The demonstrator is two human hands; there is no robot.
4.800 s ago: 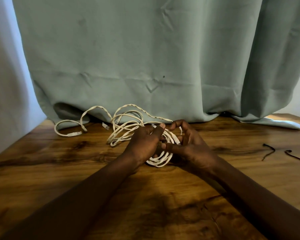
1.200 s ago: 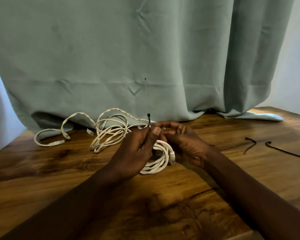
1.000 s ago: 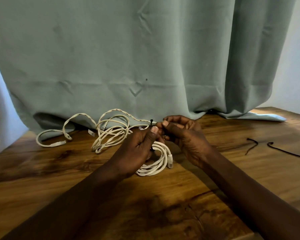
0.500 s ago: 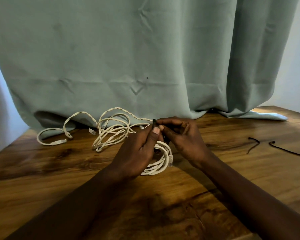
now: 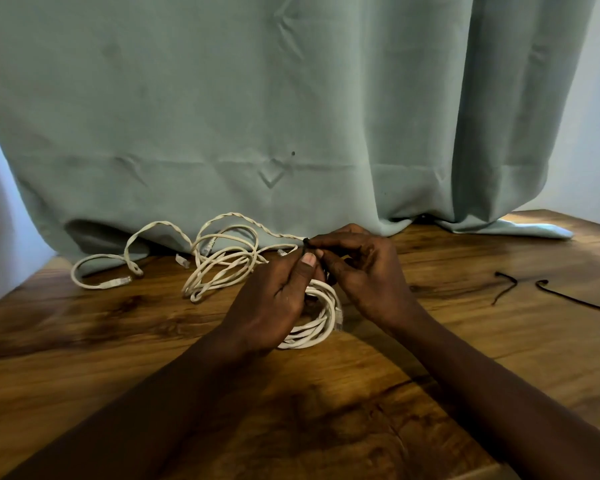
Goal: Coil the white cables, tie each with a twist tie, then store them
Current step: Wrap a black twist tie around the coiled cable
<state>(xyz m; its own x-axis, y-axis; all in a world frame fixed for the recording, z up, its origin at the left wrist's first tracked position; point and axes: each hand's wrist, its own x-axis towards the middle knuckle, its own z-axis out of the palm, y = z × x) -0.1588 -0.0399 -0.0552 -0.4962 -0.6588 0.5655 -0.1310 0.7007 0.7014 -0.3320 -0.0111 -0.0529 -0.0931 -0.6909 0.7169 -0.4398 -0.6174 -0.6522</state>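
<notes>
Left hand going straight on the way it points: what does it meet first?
Probably the right hand, whose fingers meet the left hand at the black twist tie above the coiled white cable; beyond, the green curtain, depth unclear.

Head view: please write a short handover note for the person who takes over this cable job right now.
Left hand: grips the coiled cable at its top, at mid-table.
Right hand: pinches the black twist tie just above the coil.
Done: one cable is coiled. I cannot tell whether the tie is fully twisted.
Left to do: finish this tie, then coil and tie the loose cables by the curtain. The spare ties lie to the right. Then store everything.
</notes>
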